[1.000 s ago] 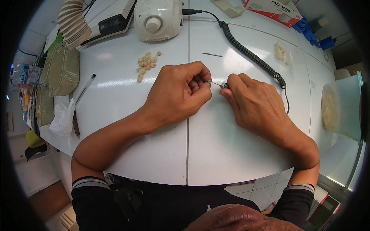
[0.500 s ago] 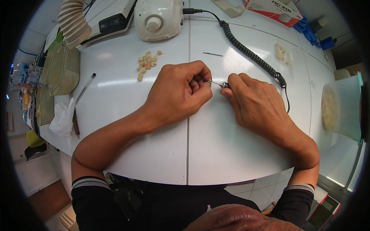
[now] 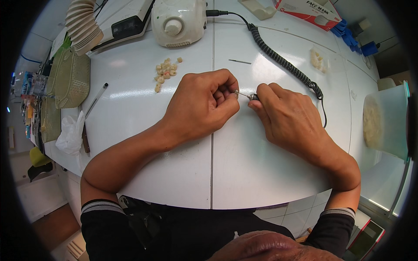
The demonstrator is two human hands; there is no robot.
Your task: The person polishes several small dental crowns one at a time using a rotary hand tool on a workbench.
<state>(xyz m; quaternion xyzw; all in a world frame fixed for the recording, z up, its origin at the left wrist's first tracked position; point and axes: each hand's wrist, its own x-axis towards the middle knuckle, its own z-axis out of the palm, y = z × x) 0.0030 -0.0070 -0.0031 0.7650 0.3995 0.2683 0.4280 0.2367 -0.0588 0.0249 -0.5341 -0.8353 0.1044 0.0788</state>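
Observation:
My right hand (image 3: 291,108) is closed around a rotary handpiece (image 3: 253,96), most of its body hidden by the fingers. A thin metal bur (image 3: 244,94) sticks out of its tip toward the left. My left hand (image 3: 204,102) is closed in a pinch, thumb against curled fingers, on a small pale piece that looks like a tooth crown (image 3: 236,92). Fingertips cover most of it. The bur's end meets it or lies very close; contact cannot be told. Beyond the left hand, several loose tooth crowns (image 3: 165,69) lie in a pile.
A white control box (image 3: 178,21) with a knob feeds a coiled black cord (image 3: 278,56). A loose bur (image 3: 239,61), a pen (image 3: 96,100), and a pale cluster of teeth (image 3: 318,61) lie about. Left are baskets (image 3: 72,82) and a ribbed hose (image 3: 82,26); right, a clear tub (image 3: 387,122).
Both hands keep almost the same place and grip. The bur and handpiece tip have shifted very slightly to the left.

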